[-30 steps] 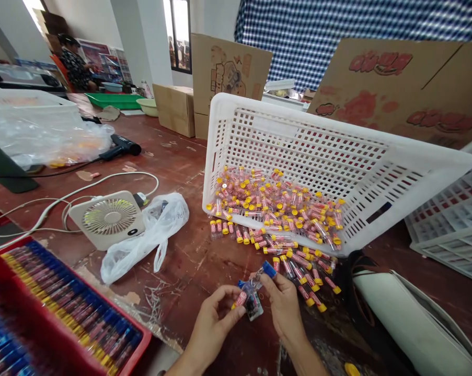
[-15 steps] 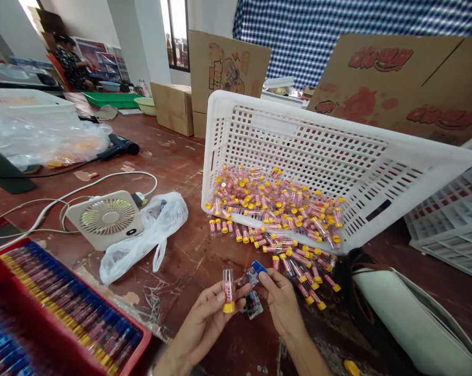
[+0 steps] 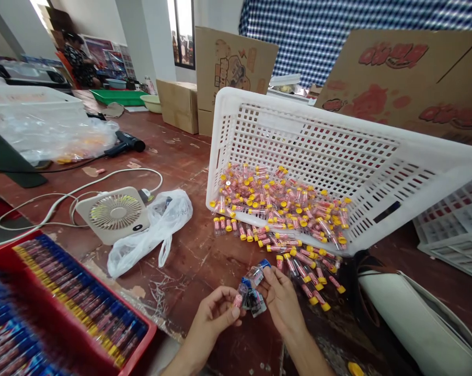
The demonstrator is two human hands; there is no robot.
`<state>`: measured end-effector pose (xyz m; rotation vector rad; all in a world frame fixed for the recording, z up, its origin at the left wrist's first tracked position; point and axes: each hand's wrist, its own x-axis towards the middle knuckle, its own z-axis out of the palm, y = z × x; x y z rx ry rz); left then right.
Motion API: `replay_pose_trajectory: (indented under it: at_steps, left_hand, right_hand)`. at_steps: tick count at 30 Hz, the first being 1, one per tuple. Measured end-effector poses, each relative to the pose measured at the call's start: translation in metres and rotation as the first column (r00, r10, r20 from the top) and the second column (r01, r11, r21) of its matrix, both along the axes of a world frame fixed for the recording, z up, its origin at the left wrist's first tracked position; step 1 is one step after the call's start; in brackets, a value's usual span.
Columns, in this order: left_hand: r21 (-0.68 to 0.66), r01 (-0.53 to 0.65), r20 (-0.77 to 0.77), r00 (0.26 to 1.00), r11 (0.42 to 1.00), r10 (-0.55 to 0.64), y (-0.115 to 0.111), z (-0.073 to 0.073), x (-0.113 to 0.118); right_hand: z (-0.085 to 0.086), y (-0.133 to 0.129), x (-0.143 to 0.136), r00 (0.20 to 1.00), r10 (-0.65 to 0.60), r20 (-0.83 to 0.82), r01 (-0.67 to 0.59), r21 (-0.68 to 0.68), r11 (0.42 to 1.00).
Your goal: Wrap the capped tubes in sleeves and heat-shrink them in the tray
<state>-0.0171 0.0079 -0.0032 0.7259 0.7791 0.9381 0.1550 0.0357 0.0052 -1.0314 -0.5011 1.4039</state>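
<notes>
My left hand (image 3: 216, 316) is closed on a small clear tube (image 3: 238, 300) with a pink label. The fingers cover its lower end, and its clear end tilts toward my right hand. Between the fingertips of my right hand (image 3: 281, 300) is a clear printed wrapper (image 3: 256, 275) with a blue end. The wrapper's near end is close to the tube; whether they touch I cannot tell. Just beneath lie more dark printed wrappers (image 3: 255, 304) on the table. Many yellow-capped tubes (image 3: 290, 203) are heaped in a tipped white basket (image 3: 337, 137) and spill out in front of it.
A red tray (image 3: 146, 339) at lower left holds rows of tubes with blue and yellow ends. Behind it are a small fan (image 3: 116, 214) with cables and a white plastic bag (image 3: 149, 235). A pale green bag (image 3: 412, 318) lies at right. One person (image 3: 79, 60) sits far back.
My left hand has turned the tube from upright to tilted, hiding its yellow cap, and brought it toward the wrapper. My right hand still holds the wrapper. The whole view has shifted slightly.
</notes>
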Motion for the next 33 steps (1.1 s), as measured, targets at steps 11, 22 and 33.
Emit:
replay_pose_trajectory:
  at_steps: [11, 22, 33]
  left_hand:
    - [-0.002, -0.034, -0.025, 0.999, 0.999, 0.034, 0.0, 0.0, 0.0]
    - [0.044, -0.093, 0.024, 0.995, 0.995, 0.092, 0.002, -0.005, 0.002]
    - [-0.008, -0.17, -0.016, 0.985, 0.985, 0.169, 0.01, 0.009, -0.007]
  right_hand:
    - [0.008, -0.005, -0.003, 0.97, 0.19, 0.152, -0.201, 0.062, 0.978]
    - [0.007, -0.01, -0.014, 0.854, 0.323, 0.407, -0.375, 0.053, 0.925]
    - [0.004, -0.011, -0.027, 0.9, 0.306, 0.311, -0.346, 0.081, 0.935]
